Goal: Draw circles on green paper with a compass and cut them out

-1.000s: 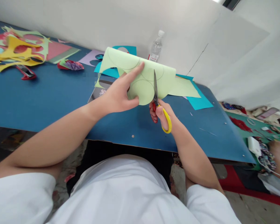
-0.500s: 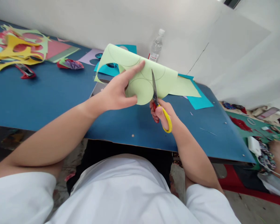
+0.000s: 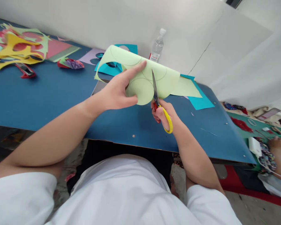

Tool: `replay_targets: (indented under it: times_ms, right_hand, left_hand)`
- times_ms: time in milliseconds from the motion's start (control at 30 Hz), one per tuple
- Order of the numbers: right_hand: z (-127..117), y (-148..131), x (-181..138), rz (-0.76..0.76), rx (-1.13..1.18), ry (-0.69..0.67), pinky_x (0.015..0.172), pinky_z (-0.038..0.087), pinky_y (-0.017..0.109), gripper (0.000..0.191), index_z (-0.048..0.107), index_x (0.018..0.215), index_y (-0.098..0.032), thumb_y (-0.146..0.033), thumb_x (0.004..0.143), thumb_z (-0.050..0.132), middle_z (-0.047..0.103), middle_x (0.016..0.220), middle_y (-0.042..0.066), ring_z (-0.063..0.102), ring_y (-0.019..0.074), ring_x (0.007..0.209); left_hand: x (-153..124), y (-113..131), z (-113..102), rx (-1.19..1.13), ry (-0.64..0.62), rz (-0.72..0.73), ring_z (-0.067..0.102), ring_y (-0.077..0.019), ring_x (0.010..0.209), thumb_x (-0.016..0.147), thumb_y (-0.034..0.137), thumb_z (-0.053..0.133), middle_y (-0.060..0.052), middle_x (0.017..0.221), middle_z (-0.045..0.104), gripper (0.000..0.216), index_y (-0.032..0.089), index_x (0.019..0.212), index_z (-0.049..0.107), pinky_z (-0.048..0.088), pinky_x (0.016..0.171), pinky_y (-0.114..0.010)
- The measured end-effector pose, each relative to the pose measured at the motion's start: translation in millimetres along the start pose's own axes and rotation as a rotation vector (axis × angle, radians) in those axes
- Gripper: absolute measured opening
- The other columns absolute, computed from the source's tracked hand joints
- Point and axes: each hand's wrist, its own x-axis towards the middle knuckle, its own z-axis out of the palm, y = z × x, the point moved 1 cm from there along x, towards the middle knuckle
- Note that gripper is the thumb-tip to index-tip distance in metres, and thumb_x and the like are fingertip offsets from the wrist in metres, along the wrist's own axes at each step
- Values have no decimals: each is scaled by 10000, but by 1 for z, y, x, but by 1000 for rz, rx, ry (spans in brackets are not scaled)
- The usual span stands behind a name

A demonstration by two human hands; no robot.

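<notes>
Far left: a heap of yellow, pale green and red paper offcuts (image 3: 18, 47) lies on the blue surface (image 3: 49, 97), with a small folded purple and red piece (image 3: 71, 64) just to its right.
Left hand: the left hand (image 3: 118, 92) grips the light green sheet (image 3: 142, 78) from the left, thumb under its rounded near edge and forefinger stretched along its top.
Light green sheet: held curved above the surface, a little right of centre, with pencilled circles on it.
Scissors: the scissors (image 3: 158, 101) have yellow and red handles; their blades point away and cut into the sheet along a drawn arc.
Right hand: the right hand (image 3: 164, 115) is closed through the scissors' handles, just near of the sheet.
Behind: teal paper (image 3: 200, 101) lies flat under the sheet, and a clear water bottle (image 3: 157, 47) stands by the wall.
Far right: another person's hand (image 3: 277, 143) is over a green table.
</notes>
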Motion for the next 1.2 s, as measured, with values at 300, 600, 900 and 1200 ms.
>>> replay_targets:
  times_ms: [300, 600, 900, 1200]
  right_hand:
    - [-3, -7, 0, -46, -87, -10, 653, 458, 356, 908, 618, 1066, -290, -1194, 1021, 547, 630, 885, 32, 581, 220, 788]
    - [-4, -9, 0, -54, -128, -19, 682, 479, 359, 868, 611, 1063, -291, -1155, 1061, 537, 634, 863, 28, 589, 221, 789]
    - [-4, -7, 0, -32, -144, -17, 666, 499, 365, 857, 624, 1049, -294, -1149, 1051, 557, 640, 844, 33, 612, 234, 776]
    - [-4, -11, -2, -75, -178, 9, 741, 500, 398, 788, 616, 1044, -293, -1076, 1109, 566, 664, 840, 32, 617, 234, 762]
  left_hand:
    - [1, -3, -3, -17, -11, 4, 479, -513, 1881, 956, 473, 734, -134, 2054, 494, 1132, 69, 1975, 452, 395, 1585, -661]
    - [3, -1, -7, -23, -19, -2, 489, -527, 1876, 929, 488, 768, -86, 1959, 639, 1129, 141, 1973, 518, 436, 1573, -659]
    - [2, -4, -8, -11, -37, 36, 426, -497, 1911, 911, 429, 707, -123, 2026, 537, 1125, 70, 1953, 480, 360, 1587, -684]
    - [4, -6, -13, -10, -77, 64, 481, -465, 1881, 897, 411, 669, -184, 2017, 532, 1156, -36, 1935, 426, 319, 1610, -619]
